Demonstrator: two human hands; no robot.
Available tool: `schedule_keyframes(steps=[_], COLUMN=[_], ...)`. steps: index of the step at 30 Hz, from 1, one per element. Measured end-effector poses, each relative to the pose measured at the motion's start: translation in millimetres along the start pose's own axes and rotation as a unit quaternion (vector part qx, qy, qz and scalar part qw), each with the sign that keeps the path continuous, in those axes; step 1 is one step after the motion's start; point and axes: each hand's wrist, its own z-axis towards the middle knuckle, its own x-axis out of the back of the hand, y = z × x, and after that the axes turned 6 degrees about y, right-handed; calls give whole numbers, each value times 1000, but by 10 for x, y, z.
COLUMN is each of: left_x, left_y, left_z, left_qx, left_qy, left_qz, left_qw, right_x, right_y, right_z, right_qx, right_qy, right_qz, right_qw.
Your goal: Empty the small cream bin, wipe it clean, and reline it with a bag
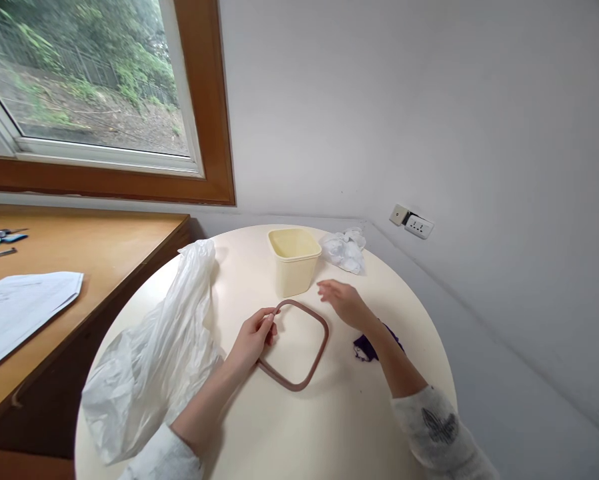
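My left hand (257, 335) is closed on one side of a brown rounded-square ring (323, 347), which looks like the rim ring of a bin. It is held over the table just in front of a pale yellow plastic bin (296, 275), which stands upright with its top open. To the right of the ring, my right hand (343, 304) is raised with fingers apart and holds nothing. Under my right forearm lies a dark purple piece of cloth or bag (365, 348), partly hidden. A white plastic bag (164, 347) is spread out left of my left arm.
Crumpled white paper or plastic (346, 251) lies behind the bin on the round cream table (299, 443). At left stands a wooden desk (104, 230) with papers (24, 303) and small tools. A wall with a socket (419, 227) bounds the far right; a window is behind.
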Motion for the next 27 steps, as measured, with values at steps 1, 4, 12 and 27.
schedule_keyframes(steps=[1,4,12,27], left_x=[-4,-19,-63,-46], left_y=[8,18,48,0], left_z=[-3,-7,-48,-34], left_qx=[-2,-15,-2,59], left_qy=[-6,-45,-136,-103], left_qz=[7,34,95,-63], left_qw=[1000,998,986,991], right_x=[6,-7,-64,664], right_y=[-6,-84,-161,79], right_z=[-82,-264,-263,-103], right_qx=[2,41,-16,-78], right_qy=[-44,-133,-240,-134], right_qz=[-4,-6,20,11], right_qw=[999,990,970,988])
